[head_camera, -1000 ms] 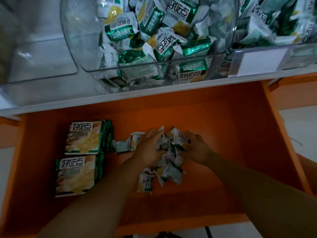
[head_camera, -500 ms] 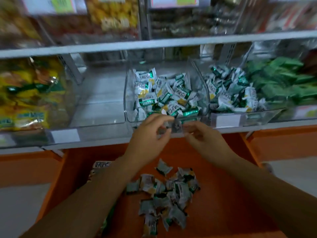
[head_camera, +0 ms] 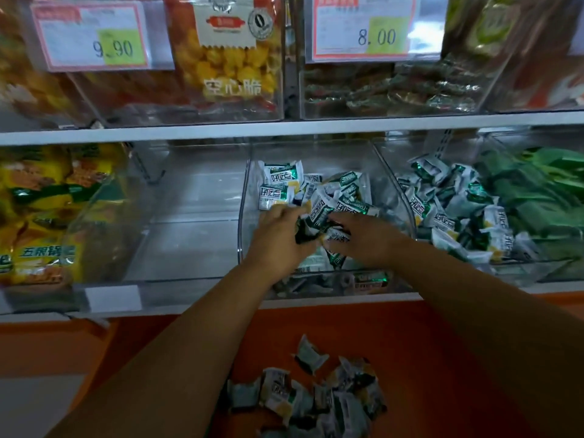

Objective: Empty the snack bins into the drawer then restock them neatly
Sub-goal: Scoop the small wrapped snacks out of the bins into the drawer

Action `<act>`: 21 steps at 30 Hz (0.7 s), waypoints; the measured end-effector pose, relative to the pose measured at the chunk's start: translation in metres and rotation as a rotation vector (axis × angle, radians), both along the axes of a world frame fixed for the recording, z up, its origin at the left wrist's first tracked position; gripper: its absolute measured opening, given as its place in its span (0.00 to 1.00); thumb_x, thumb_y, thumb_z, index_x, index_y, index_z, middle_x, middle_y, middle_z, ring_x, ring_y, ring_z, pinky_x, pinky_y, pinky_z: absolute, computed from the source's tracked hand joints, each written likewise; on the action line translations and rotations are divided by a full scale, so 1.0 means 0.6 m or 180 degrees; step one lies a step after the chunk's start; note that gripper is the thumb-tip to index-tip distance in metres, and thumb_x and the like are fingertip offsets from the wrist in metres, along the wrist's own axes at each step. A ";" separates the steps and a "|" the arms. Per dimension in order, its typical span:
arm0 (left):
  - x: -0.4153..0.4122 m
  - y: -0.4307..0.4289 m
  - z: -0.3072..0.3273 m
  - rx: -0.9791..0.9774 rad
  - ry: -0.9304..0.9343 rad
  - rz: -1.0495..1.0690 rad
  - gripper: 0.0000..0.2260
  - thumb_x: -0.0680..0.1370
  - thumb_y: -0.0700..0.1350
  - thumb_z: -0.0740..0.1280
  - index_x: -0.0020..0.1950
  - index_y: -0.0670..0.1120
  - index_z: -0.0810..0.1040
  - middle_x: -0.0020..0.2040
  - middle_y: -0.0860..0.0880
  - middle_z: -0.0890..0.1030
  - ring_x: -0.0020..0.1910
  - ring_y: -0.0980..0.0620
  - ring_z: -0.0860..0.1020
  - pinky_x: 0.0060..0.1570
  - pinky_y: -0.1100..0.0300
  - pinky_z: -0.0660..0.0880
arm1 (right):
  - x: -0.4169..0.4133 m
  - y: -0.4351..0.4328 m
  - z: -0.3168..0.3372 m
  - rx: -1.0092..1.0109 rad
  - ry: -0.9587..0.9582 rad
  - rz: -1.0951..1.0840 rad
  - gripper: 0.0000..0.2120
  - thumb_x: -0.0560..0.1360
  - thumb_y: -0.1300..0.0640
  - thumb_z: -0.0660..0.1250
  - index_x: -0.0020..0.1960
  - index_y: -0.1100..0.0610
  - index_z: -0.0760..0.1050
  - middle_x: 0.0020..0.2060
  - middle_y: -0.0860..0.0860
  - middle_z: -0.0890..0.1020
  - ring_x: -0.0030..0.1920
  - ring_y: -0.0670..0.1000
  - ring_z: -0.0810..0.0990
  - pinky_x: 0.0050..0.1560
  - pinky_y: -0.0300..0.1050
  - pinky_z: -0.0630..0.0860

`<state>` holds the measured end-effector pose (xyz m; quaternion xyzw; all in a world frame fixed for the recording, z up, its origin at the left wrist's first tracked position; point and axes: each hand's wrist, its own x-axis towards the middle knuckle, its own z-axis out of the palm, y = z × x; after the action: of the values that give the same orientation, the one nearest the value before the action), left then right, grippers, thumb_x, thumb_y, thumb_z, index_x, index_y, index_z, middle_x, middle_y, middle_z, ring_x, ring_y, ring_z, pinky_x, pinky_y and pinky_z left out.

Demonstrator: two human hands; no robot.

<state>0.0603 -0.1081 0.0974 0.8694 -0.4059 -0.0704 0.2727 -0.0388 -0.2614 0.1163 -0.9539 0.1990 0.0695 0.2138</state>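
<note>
Both are inside the clear bin (head_camera: 242,197): left hand (head_camera: 278,237) and right hand (head_camera: 363,238) each clutch snack packets (head_camera: 320,213) over the pile. Loose packets (head_camera: 316,399) sit in the orange drawer (head_camera: 442,358) below.

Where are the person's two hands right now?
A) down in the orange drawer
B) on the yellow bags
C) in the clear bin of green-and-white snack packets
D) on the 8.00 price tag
C: the left hand and right hand both reach into the clear bin, gripping green-and-white packets, above the orange drawer.
</note>
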 end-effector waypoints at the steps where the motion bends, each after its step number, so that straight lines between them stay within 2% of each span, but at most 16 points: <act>1: 0.005 -0.009 -0.001 -0.0021 -0.0139 0.0107 0.32 0.74 0.58 0.71 0.75 0.52 0.65 0.70 0.47 0.65 0.70 0.47 0.59 0.63 0.60 0.59 | 0.004 -0.002 -0.006 -0.0072 -0.0010 -0.0038 0.34 0.77 0.41 0.64 0.78 0.51 0.56 0.74 0.54 0.66 0.70 0.56 0.68 0.68 0.50 0.68; 4: 0.020 -0.033 0.000 0.0064 -0.0440 0.0352 0.33 0.74 0.61 0.69 0.76 0.55 0.63 0.75 0.50 0.61 0.74 0.47 0.56 0.69 0.53 0.56 | 0.003 -0.002 -0.027 0.0030 -0.0300 -0.0178 0.35 0.75 0.43 0.68 0.76 0.52 0.60 0.72 0.54 0.68 0.69 0.55 0.69 0.66 0.51 0.70; 6: 0.031 -0.046 -0.003 0.0249 -0.0452 0.0350 0.34 0.74 0.64 0.66 0.77 0.56 0.60 0.78 0.50 0.58 0.76 0.46 0.56 0.72 0.49 0.54 | -0.006 0.000 -0.031 0.0292 -0.0622 -0.0316 0.29 0.74 0.49 0.70 0.73 0.53 0.66 0.66 0.52 0.73 0.63 0.53 0.73 0.59 0.46 0.72; 8: 0.042 -0.058 -0.007 0.0343 -0.0343 0.0194 0.35 0.75 0.64 0.66 0.78 0.54 0.60 0.78 0.49 0.60 0.76 0.44 0.59 0.72 0.47 0.59 | -0.014 -0.003 -0.029 0.0315 -0.1211 -0.0327 0.15 0.74 0.56 0.71 0.60 0.58 0.76 0.50 0.51 0.77 0.49 0.53 0.75 0.49 0.47 0.73; 9: 0.046 -0.062 -0.008 0.0396 -0.0313 0.0155 0.35 0.75 0.63 0.66 0.78 0.54 0.59 0.77 0.49 0.62 0.75 0.44 0.61 0.71 0.47 0.62 | -0.017 -0.007 -0.026 0.0282 -0.1471 -0.0385 0.10 0.74 0.58 0.71 0.53 0.60 0.77 0.43 0.50 0.76 0.44 0.53 0.74 0.46 0.46 0.71; 10: 0.049 -0.066 -0.009 0.0487 -0.0307 0.0164 0.35 0.75 0.63 0.66 0.78 0.54 0.59 0.77 0.49 0.63 0.75 0.43 0.61 0.70 0.47 0.63 | -0.017 -0.010 -0.023 0.0242 -0.1624 -0.0513 0.10 0.73 0.59 0.71 0.53 0.61 0.77 0.43 0.50 0.75 0.45 0.54 0.73 0.46 0.45 0.70; 13: 0.056 -0.073 -0.012 0.0800 -0.0332 0.0325 0.34 0.75 0.64 0.67 0.77 0.54 0.60 0.75 0.48 0.66 0.73 0.42 0.62 0.68 0.44 0.61 | -0.004 -0.016 -0.023 -0.0050 -0.1549 -0.0783 0.21 0.72 0.53 0.73 0.62 0.59 0.75 0.62 0.57 0.69 0.63 0.57 0.67 0.62 0.47 0.68; 14: 0.057 -0.075 -0.014 0.0831 -0.0310 0.0360 0.32 0.74 0.65 0.67 0.74 0.55 0.65 0.72 0.47 0.69 0.72 0.42 0.65 0.66 0.44 0.62 | 0.003 -0.017 -0.025 -0.0157 -0.1514 -0.0765 0.23 0.72 0.51 0.73 0.63 0.59 0.74 0.65 0.58 0.68 0.67 0.58 0.65 0.66 0.50 0.65; 16: 0.063 -0.076 -0.019 0.0733 -0.0202 0.0428 0.20 0.72 0.66 0.67 0.58 0.55 0.74 0.62 0.48 0.74 0.65 0.43 0.70 0.61 0.46 0.64 | 0.013 -0.019 -0.021 -0.0009 -0.1405 -0.0832 0.29 0.71 0.48 0.73 0.68 0.57 0.69 0.67 0.58 0.68 0.68 0.59 0.65 0.67 0.52 0.66; 17: 0.065 -0.076 -0.020 0.0669 -0.0140 0.0454 0.18 0.72 0.66 0.68 0.51 0.55 0.73 0.58 0.48 0.74 0.62 0.44 0.72 0.59 0.48 0.64 | 0.017 -0.022 -0.019 0.0159 -0.1329 -0.0905 0.33 0.71 0.47 0.72 0.70 0.57 0.65 0.67 0.58 0.69 0.68 0.59 0.67 0.65 0.52 0.68; 18: 0.066 -0.076 -0.022 0.0616 -0.0109 0.0484 0.18 0.71 0.66 0.68 0.50 0.55 0.72 0.56 0.49 0.74 0.61 0.45 0.72 0.58 0.49 0.64 | 0.018 -0.025 -0.017 0.0280 -0.1268 -0.0951 0.36 0.71 0.46 0.72 0.73 0.56 0.61 0.68 0.58 0.69 0.67 0.58 0.68 0.64 0.51 0.69; 21: 0.057 -0.070 -0.022 0.0432 -0.0176 0.0543 0.28 0.71 0.66 0.69 0.65 0.52 0.70 0.59 0.48 0.75 0.62 0.44 0.71 0.59 0.49 0.65 | 0.016 -0.024 -0.020 0.0329 -0.0884 -0.0961 0.43 0.70 0.40 0.70 0.76 0.53 0.54 0.70 0.58 0.65 0.69 0.59 0.67 0.63 0.51 0.69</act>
<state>0.0948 -0.1502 0.0839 0.9189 -0.3321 -0.0503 0.2069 -0.0294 -0.2760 0.1043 -0.9013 0.3045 -0.0854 0.2959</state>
